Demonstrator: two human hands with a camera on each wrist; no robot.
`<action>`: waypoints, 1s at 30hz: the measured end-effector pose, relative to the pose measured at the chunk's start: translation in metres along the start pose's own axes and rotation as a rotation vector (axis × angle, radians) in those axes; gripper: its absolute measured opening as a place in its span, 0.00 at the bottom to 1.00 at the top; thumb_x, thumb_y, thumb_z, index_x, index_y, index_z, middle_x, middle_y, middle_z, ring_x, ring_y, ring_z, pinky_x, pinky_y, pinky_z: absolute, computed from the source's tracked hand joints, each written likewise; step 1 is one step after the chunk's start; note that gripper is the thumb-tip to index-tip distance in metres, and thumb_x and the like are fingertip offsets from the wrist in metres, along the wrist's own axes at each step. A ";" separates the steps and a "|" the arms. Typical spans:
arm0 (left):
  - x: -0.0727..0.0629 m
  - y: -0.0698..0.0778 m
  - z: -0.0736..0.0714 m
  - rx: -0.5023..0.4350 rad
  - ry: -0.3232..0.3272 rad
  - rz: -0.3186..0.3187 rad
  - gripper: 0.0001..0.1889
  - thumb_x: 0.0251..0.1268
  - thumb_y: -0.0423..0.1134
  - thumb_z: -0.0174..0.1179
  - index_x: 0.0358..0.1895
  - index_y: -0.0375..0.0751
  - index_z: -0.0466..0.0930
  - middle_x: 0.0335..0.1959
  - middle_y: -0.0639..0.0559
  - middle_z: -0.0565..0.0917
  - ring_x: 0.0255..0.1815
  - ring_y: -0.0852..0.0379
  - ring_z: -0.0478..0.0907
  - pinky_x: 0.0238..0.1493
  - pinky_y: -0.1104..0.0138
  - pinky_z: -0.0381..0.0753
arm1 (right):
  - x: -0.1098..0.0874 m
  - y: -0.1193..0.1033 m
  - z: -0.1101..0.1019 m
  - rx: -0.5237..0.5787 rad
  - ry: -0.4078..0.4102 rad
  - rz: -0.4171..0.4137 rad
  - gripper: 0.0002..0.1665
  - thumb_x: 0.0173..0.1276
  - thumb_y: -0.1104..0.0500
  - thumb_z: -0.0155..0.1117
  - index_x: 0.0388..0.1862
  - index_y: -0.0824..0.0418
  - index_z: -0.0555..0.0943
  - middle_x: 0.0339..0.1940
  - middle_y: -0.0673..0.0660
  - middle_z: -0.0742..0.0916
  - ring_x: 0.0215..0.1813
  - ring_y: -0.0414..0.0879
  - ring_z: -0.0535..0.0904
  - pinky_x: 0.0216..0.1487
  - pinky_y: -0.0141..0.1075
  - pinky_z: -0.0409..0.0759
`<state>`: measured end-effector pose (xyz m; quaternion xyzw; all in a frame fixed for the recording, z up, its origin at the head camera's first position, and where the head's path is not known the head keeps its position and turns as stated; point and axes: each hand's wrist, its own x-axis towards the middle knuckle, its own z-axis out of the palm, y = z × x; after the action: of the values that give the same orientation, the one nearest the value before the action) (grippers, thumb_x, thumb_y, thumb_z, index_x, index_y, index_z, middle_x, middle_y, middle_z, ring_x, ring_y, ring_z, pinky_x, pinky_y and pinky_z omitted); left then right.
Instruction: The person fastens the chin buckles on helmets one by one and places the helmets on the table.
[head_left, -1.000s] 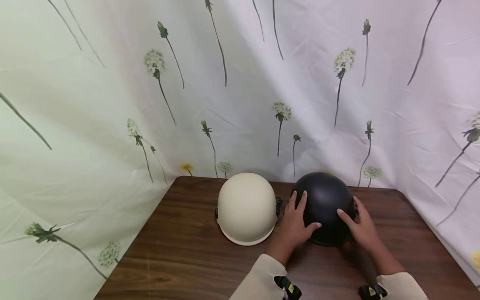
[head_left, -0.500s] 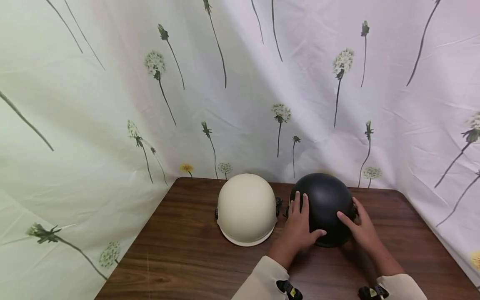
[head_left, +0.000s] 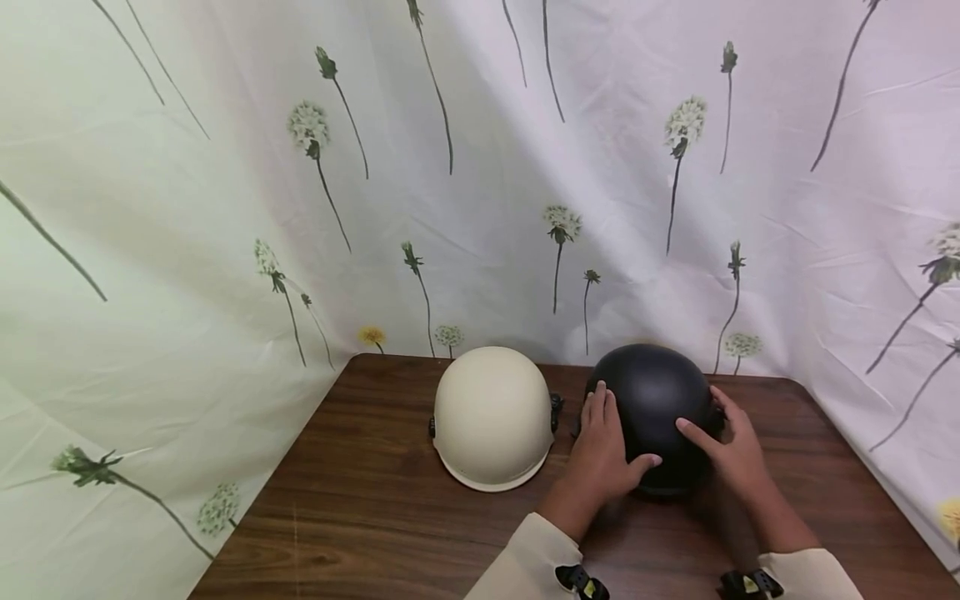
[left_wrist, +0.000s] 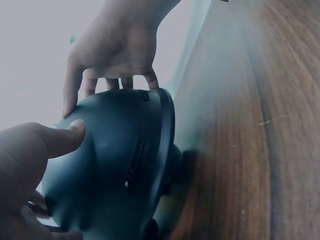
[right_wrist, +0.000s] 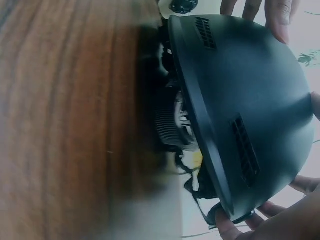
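Holding one black helmet (head_left: 652, 396): two hands (head_left: 603, 454) (head_left: 738, 454), one cream helmet (head_left: 493, 417) nearby.

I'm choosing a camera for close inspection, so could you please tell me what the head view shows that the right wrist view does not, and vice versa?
Only the head view: the cream helmet's dome and both sleeves.
Only the right wrist view: slotted vents and a ribbed part.
Both: the black helmet, left hand, right hand, wooden table and floral cloth.
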<state>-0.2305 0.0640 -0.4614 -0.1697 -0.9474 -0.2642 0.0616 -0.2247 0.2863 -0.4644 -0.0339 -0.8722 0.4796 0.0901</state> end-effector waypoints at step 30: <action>-0.006 0.031 -0.023 0.051 0.024 0.009 0.64 0.56 0.74 0.67 0.87 0.55 0.36 0.88 0.52 0.44 0.88 0.43 0.46 0.70 0.44 0.77 | -0.023 -0.054 -0.012 -0.266 0.185 -0.314 0.53 0.65 0.43 0.77 0.80 0.66 0.66 0.76 0.76 0.69 0.76 0.78 0.59 0.63 0.79 0.61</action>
<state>-0.2133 0.0754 -0.4278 -0.1692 -0.9523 -0.2417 0.0786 -0.1978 0.2639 -0.4150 0.0466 -0.9103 0.3354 0.2380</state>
